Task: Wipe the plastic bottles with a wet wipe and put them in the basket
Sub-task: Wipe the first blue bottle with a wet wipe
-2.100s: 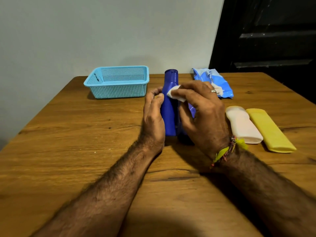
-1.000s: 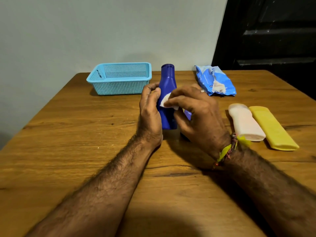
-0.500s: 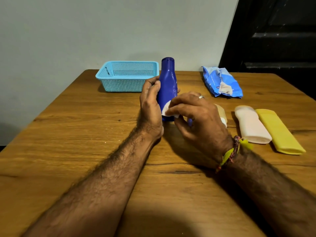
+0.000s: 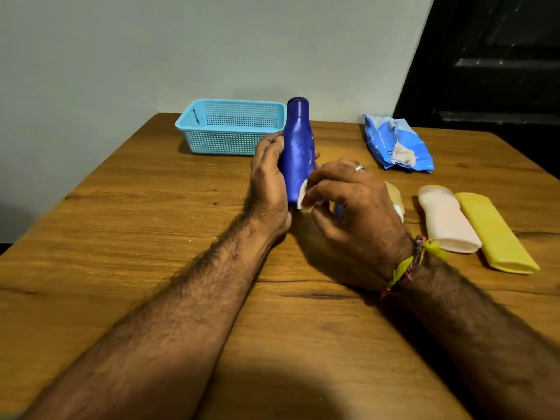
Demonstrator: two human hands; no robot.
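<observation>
A dark blue plastic bottle stands upright at the middle of the wooden table. My left hand grips its lower body from the left. My right hand pinches a white wet wipe against the bottle's lower right side. A light blue mesh basket sits behind and to the left, with nothing visible inside. A white bottle and a yellow bottle lie on the right. A beige bottle lies partly hidden behind my right hand.
A blue wet wipe pack lies open at the back right. A grey wall rises behind the table, and a dark door stands at the far right. The table's left edge runs diagonally past the basket.
My right hand has slid the wipe from the bottle's neck down to its lower body. My left hand kept its grip. The beige bottle came into view behind my right hand.
</observation>
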